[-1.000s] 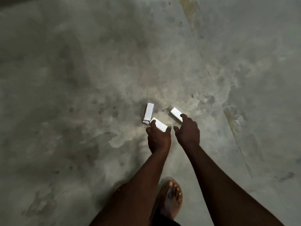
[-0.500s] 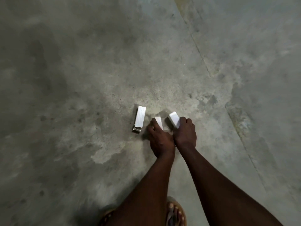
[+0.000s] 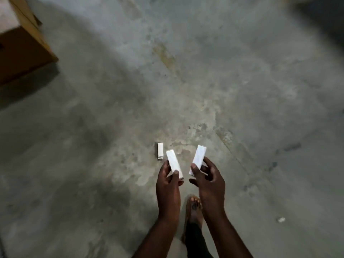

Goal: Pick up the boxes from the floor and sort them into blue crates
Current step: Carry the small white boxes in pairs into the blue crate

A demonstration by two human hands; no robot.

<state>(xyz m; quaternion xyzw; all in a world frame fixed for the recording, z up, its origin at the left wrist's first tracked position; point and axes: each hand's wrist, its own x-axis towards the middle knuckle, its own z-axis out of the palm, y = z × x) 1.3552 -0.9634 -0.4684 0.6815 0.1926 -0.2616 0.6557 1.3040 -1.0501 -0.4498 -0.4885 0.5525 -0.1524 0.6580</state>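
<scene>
My left hand (image 3: 167, 183) grips a small white box (image 3: 173, 162) by its lower end, thumb on its face, and holds it above the concrete floor. My right hand (image 3: 208, 181) pinches a second white box (image 3: 198, 158) the same way, tilted to the right. A third white box (image 3: 160, 150) lies on the floor just left of and beyond my left hand, touching nothing. No blue crate is in view.
A brown cardboard carton (image 3: 20, 43) stands at the upper left corner. My sandalled foot (image 3: 193, 211) is on the floor between my forearms. A small pale scrap (image 3: 281, 219) lies at the lower right. The floor is stained grey concrete.
Both hands have lifted their boxes off the floor and risen toward me. The third box stays on the floor. The view has pulled back, and the carton has come into sight.
</scene>
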